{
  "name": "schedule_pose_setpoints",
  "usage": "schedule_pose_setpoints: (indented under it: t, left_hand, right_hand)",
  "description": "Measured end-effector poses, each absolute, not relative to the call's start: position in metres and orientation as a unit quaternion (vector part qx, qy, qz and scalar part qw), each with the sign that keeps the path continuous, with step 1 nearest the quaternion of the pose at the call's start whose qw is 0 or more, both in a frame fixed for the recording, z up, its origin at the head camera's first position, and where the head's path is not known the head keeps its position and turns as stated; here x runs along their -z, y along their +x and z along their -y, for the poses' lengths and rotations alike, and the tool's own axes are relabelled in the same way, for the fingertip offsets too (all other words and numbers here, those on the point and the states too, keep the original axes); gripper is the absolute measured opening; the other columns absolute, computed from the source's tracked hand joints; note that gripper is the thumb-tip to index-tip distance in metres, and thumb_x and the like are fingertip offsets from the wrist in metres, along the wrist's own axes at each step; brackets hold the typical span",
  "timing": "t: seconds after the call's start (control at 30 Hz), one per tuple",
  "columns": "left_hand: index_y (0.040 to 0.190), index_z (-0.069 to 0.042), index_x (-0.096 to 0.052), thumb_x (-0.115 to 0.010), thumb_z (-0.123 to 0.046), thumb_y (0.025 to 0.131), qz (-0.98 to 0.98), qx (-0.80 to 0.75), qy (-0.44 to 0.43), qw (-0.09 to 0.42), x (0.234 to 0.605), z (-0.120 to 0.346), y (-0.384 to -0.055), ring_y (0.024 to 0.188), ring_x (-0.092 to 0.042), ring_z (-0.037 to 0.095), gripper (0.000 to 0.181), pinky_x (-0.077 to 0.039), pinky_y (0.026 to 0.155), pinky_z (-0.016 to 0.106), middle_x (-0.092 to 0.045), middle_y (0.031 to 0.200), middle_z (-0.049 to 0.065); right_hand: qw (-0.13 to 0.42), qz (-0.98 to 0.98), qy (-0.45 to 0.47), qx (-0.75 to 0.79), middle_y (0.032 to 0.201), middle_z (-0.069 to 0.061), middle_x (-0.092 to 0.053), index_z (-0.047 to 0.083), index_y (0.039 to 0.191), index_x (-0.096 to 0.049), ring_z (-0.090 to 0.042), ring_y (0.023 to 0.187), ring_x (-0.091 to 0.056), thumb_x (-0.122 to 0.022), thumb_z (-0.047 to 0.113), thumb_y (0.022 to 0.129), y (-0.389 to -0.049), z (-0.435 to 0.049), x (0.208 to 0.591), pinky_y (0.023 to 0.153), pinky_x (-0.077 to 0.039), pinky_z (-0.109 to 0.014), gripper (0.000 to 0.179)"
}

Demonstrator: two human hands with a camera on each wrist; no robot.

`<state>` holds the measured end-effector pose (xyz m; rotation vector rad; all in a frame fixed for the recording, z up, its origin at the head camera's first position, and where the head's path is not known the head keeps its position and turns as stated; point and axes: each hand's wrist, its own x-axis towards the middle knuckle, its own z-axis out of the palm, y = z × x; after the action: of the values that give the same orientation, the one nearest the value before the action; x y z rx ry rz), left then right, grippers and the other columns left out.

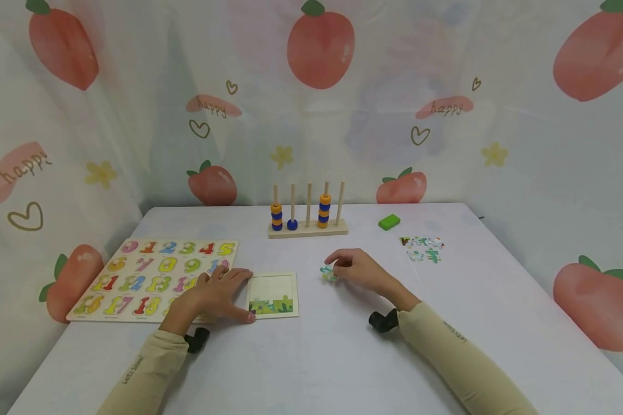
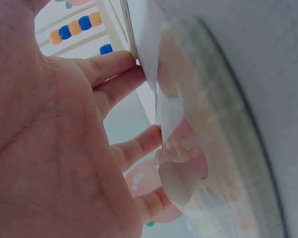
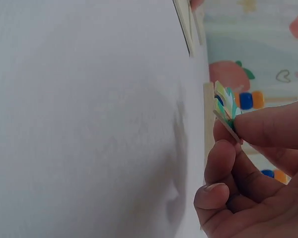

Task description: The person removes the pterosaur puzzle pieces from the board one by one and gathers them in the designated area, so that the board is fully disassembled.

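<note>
A small jigsaw tray (image 1: pixel 272 278) lies on the table, its bottom part filled with green pieces. My left hand (image 1: pixel 213 297) spreads its fingers over the right side of the number board (image 1: pixel 115 276), with thumb and index fingertip at the jigsaw tray's left edge. In the left wrist view these fingers (image 2: pixel 111 69) are nearly straight. To the right of the tray, my right hand (image 1: pixel 360 271) pinches a jigsaw piece (image 3: pixel 227 106) between thumb and index finger, above the white cloth. Its other fingers are curled, and the piece shows green, yellow and pale blue.
Several loose jigsaw pieces (image 1: pixel 423 248) lie at the right, beyond my right hand. Near them is a green block (image 1: pixel 389 222). A wooden peg stand (image 1: pixel 307 230) with orange and blue beads stands at the back, before a peach-print curtain (image 1: pixel 322 127).
</note>
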<state>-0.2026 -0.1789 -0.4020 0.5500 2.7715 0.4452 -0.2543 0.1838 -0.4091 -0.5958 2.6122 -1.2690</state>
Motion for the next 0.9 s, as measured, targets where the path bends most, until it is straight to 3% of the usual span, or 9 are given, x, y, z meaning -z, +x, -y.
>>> schedule_pose_setpoints:
  t: [0.4,0.9]
  left_hand:
    - [0.163,-0.010,-0.043,-0.087,-0.059,0.081,-0.960,-0.154,0.190,0.140,0.401,0.179,-0.202,0.156,-0.019,0.049,0.105,-0.020,0.118,0.076,-0.039,0.167,0.015]
    - [0.164,-0.011,-0.043,-0.087,-0.062,0.079,-0.960,-0.163,0.192,0.123,0.420,0.185,-0.210,0.157,-0.017,0.048,0.108,-0.016,0.117,0.078,-0.039,0.168,0.014]
  right_hand:
    - [0.077,-0.886,-0.154,0.431,0.102,-0.007,-0.071,0.003,0.110,-0.073,-0.024,0.093,-0.061,-0.071,0.008,0.101,-0.256,-0.220,0.409,0.078,-0.051,-0.033,0.011]
    - [0.047,-0.894,-0.111,0.432,0.101,-0.009,-0.071,0.001,0.112,-0.073,-0.024,0.091,-0.062,-0.072,0.010,0.102,-0.258,-0.271,0.409,0.078,-0.052,-0.034,0.014]
